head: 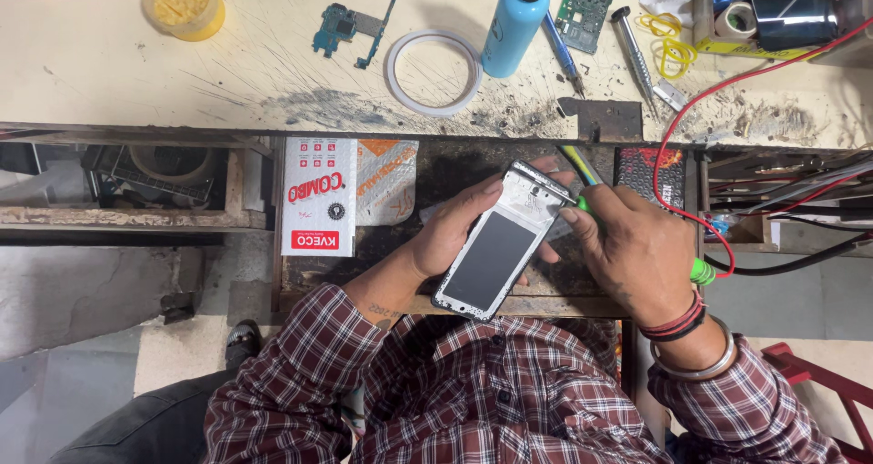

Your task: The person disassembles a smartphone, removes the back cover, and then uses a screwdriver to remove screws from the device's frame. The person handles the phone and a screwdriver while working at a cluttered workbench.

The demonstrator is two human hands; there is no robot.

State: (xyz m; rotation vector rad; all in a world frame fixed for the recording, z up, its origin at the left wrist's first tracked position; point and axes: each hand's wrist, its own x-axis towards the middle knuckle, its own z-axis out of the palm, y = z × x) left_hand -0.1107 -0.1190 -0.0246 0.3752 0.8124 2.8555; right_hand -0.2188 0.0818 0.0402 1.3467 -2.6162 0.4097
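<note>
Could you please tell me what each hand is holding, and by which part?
Left hand cradles the opened white phone frame by its edges; right hand grips a green-handled tool mid-shaft.

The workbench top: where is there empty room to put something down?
The widest bare patch of the workbench top lies left, between the yellow cup and the front edge. A smaller one sits between the cup and the tape ring. The right end is crowded: blue bottle, circuit board, screwdriver, rubber bands, red wire.

I counted two circuit boards (338, 28) (582, 11), one blue bottle (514, 23), one tape ring (433, 71), one phone frame (500, 246), two screwdrivers (564, 55) (634, 57).
</note>
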